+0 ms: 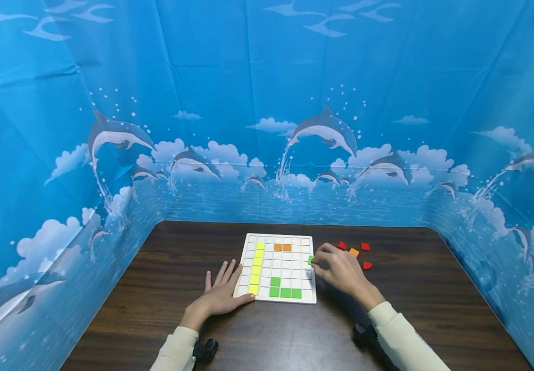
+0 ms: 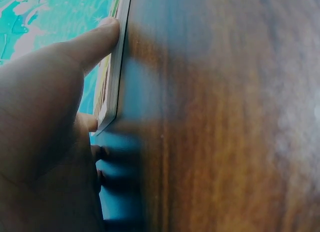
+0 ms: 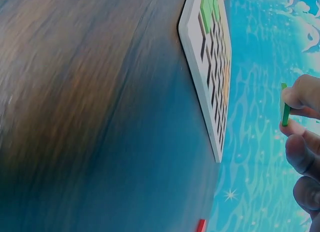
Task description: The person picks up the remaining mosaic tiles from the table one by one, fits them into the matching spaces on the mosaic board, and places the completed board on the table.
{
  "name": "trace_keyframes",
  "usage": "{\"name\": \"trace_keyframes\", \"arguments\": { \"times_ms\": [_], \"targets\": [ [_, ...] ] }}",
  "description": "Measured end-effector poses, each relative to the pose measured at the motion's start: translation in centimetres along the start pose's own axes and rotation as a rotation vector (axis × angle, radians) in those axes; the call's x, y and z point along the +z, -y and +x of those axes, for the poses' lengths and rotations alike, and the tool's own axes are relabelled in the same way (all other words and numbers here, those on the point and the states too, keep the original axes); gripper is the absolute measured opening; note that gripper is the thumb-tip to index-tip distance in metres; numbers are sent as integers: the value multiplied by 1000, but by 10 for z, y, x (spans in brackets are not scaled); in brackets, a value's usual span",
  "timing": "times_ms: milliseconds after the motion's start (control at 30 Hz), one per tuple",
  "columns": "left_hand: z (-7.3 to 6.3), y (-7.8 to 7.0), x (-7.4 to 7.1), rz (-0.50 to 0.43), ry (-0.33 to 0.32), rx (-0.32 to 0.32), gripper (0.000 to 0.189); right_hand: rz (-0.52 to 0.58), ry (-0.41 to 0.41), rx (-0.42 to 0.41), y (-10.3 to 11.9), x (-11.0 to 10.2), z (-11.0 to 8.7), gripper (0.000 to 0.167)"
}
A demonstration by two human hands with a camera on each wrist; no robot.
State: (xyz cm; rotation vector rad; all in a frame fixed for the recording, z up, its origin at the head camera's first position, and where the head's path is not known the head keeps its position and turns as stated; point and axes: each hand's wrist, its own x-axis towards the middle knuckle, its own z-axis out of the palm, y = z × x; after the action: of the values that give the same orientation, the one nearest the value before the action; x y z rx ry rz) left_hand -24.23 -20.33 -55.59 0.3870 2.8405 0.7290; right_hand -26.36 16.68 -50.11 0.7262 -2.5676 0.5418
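Observation:
A white grid board (image 1: 303,275) lies on the table, bearing a column of yellow squares (image 1: 255,270), two orange squares (image 1: 283,247) and several green squares (image 1: 285,292) near its front edge. With fingers spread, my left hand (image 1: 220,297) rests at the board's left front corner; its thumb (image 2: 102,37) touches the front edge in the left wrist view. Over the board's right edge, my right hand (image 1: 341,269) pinches a green square tile (image 3: 285,104) between thumb and fingertips. The right wrist view shows that tile held on edge, apart from the board.
Right of the board, beyond my right hand, lie several loose red pieces (image 1: 365,247) and an orange piece (image 1: 353,252). The dark wooden table (image 1: 165,263) meets a blue dolphin-print curtain (image 1: 230,201) along its back and sides.

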Motion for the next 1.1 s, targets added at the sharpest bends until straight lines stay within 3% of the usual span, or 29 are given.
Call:
{"name": "trace_keyframes", "arguments": {
  "times_ms": [667, 900, 1100],
  "targets": [
    [-7, -9, -7, -24, -7, 30, 110, 14, 30, -69, 25, 12, 15, 6],
    [-8, -18, -15, -22, 33, -27, 106, -13, 24, -112, 30, 19, 18, 6],
    [-2, -6, -5, -2, 23, -23, 109, -14, 50, -134, 34, 25, 20, 6]
  ]
}}
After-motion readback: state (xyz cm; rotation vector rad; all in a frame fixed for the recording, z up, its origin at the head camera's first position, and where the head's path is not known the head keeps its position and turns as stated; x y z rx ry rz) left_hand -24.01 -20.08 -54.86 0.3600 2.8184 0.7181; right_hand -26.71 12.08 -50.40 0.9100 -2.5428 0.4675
